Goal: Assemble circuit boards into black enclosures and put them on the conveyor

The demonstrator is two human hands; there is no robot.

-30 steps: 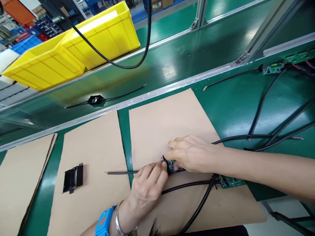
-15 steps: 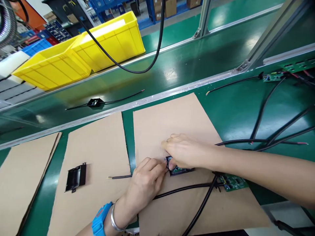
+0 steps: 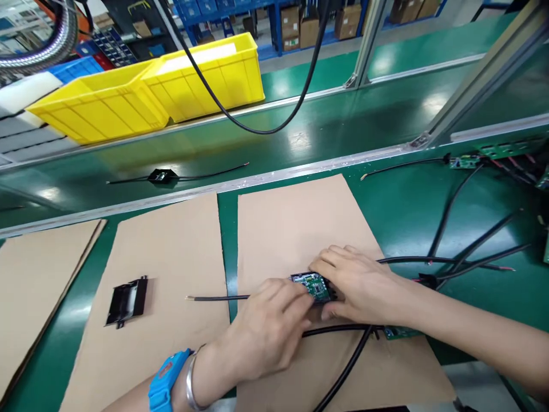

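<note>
A small black plastic case with a green circuit board [image 3: 315,285] in it lies on the right cardboard sheet [image 3: 295,223]. My left hand [image 3: 274,323] has its fingers curled against the case's left and front side; its fingertips are partly hidden. Around the right end is my right hand [image 3: 358,286], thumb at the front and fingers at the back. From the left of the case a thin black cable [image 3: 217,298] with a bare end runs out under my left hand. On the middle sheet sits another black case [image 3: 127,300], with no board visible in it.
Loose black cables [image 3: 446,217] and more circuit boards [image 3: 465,162] lie at the right. Behind a metal rail [image 3: 274,174] rests a cased board with cables [image 3: 163,176]. Yellow bins [image 3: 214,80] stand farther back, under a hanging black cable [image 3: 261,131]. A cardboard stack [image 3: 43,274] is at left.
My right hand has shifted right, from the case's left end to its right end, uncovering the board. My left hand has moved right along the case's front. The camera view has shifted slightly.
</note>
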